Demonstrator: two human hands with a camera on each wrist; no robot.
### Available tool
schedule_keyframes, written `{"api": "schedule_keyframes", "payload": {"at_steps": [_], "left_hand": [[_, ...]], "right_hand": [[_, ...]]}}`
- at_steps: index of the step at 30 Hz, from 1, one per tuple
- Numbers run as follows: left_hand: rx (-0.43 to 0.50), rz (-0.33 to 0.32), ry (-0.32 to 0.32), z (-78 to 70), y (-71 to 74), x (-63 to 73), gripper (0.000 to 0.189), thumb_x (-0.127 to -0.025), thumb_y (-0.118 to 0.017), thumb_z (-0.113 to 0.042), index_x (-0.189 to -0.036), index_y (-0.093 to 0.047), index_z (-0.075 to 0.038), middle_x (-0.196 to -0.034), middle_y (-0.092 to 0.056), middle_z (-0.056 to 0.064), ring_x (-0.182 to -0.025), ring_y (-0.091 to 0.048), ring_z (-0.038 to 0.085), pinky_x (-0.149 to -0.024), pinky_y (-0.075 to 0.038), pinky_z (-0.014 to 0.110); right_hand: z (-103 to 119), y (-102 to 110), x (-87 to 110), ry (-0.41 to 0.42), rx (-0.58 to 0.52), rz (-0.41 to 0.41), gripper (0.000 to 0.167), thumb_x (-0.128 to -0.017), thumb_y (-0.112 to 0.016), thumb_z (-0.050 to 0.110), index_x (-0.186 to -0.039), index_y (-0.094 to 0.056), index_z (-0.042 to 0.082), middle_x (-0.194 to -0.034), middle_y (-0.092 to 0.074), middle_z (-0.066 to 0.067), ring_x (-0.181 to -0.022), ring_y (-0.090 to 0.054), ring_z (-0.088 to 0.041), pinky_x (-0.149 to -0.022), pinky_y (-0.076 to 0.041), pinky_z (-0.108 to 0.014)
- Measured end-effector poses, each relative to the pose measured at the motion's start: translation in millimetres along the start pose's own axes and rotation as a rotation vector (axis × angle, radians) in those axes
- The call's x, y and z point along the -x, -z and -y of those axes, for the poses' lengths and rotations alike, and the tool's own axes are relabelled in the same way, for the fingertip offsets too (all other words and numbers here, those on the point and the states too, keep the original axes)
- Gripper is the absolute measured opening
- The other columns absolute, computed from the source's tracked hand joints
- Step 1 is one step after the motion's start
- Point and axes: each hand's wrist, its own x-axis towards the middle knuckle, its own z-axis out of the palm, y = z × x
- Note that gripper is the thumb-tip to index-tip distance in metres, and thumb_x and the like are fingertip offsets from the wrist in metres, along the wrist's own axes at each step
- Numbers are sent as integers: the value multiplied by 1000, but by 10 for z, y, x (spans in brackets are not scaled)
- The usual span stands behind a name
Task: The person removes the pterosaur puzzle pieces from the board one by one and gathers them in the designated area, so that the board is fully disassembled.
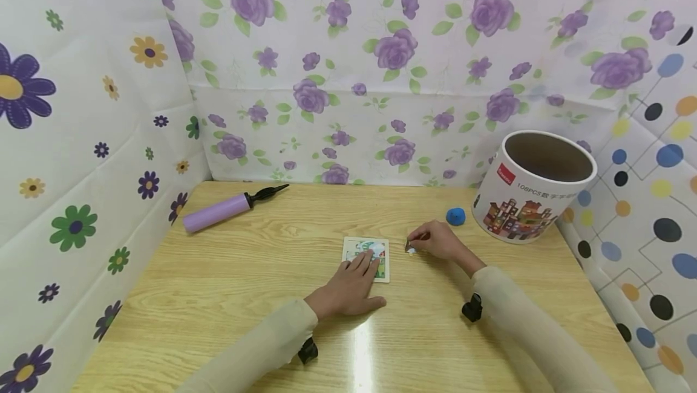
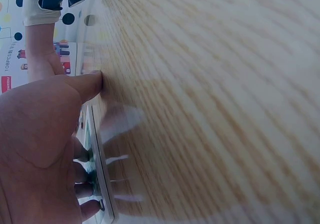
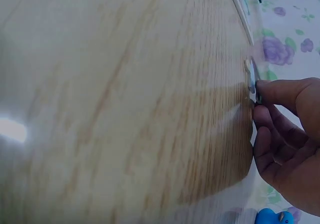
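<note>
Plainly, I see floral cloth (image 1: 359, 109) behind the glossy wooden desk (image 1: 239, 278); the picture board (image 1: 383, 277) lies under the straight-fingered left hand (image 1: 354, 288); beside it, the right hand (image 1: 437, 240) pinches a small piece (image 1: 408, 245).

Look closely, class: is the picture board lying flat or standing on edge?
Lying flat: the head view shows the picture board with its printed face upward on the tabletop, the left hand partly covering it.

Left hand (image 1: 353, 288) palm-down, right hand (image 1: 438, 240) curled
</note>
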Motion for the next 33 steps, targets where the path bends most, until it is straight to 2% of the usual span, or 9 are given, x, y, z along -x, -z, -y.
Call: {"api": "schedule_keyframes", "payload": {"at_steps": [6,13,19,25,29,33], "left_hand": [[-4,4,4,-20,9,5,88,-103,-45,-61,-163,-18,-3,-170,-11,18,-157,-16,32,-119,-29,54],[-38,5,19,-36,8,-4,88,-103,-44,-63,-164,-18,-5,-171,-13,11,-156,-19,31,-119,-29,52],[-32,-10,4,-30,3,-21,85,-103,-46,-61,-164,-20,-9,-171,-18,10,-155,-22,34,-118,-31,55],[-18,15,4,-28,9,-37,84,-103,-46,-61,-164,-21,-10,-171,-14,10,-155,-18,37,-119,-29,58],[-41,23,3,-38,25,-46,84,-103,-46,-61,-164,-21,-9,-171,-16,11,-156,-17,36,-120,-27,56],[-67,25,-2,-35,-25,-77,85,-104,-41,-62,-164,-18,-8,-171,-13,12,-157,-15,32,-121,-25,53]], "right_hand": [[1,-5,-23,5,6,-14,10,-94,-76,16,-101,-82,14,-98,-77,-2,-80,-69,-12,-68,-57,-31],[93,6,-97,35,38,-36,14,-96,-74,19,-106,-81,11,-95,-75,0,-78,-69,-12,-65,-56,-30],[225,-43,-182,79,43,-8,15,-96,-73,15,-108,-80,9,-96,-75,-1,-78,-69,-10,-68,-57,-30],[367,-144,-284,76,26,30,15,-97,-73,18,-108,-80,11,-98,-74,0,-73,-67,-7,-67,-57,-28],[464,-213,-350,75,7,53,16,-97,-72,17,-110,-79,10,-100,-74,-2,-69,-66,-10,-62,-55,-28],[537,-280,-419,94,23,64,15,-97,-73,17,-108,-80,12,-101,-76,-1,-73,-66,-9,-66,-55,-28]]}}
